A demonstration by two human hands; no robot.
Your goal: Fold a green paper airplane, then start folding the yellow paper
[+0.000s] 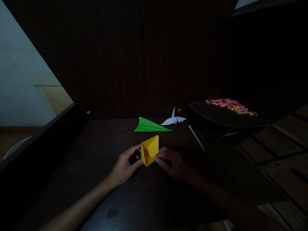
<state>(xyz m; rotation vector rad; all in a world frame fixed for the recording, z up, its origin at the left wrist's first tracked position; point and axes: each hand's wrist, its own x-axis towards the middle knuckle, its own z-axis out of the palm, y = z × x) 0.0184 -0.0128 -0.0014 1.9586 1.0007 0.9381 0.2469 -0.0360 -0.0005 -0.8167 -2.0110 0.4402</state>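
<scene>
A yellow folded-paper piece (152, 148), shaped like an opened pocket with a hollow facing me, is between my two hands over the dark desk (101, 141). My left hand (125, 163) grips its left edge, thumb in front and fingers partly hidden behind. On the lower right edge, my right hand (172, 162) pinches the paper between thumb and fingers. Just beyond it lies a green paper plane (151, 125) with its nose to the right. A white origami crane (174, 120) rests behind the plane's nose.
A thin pale-and-green strip (196, 138) lies on the right of the desk. Farther right, small pink, red and yellow pieces (231, 106) sit in a heap on a dark rounded surface (216, 120). A dark panel (134, 64) rises at the back, and a raised side board (48, 131) bounds the left.
</scene>
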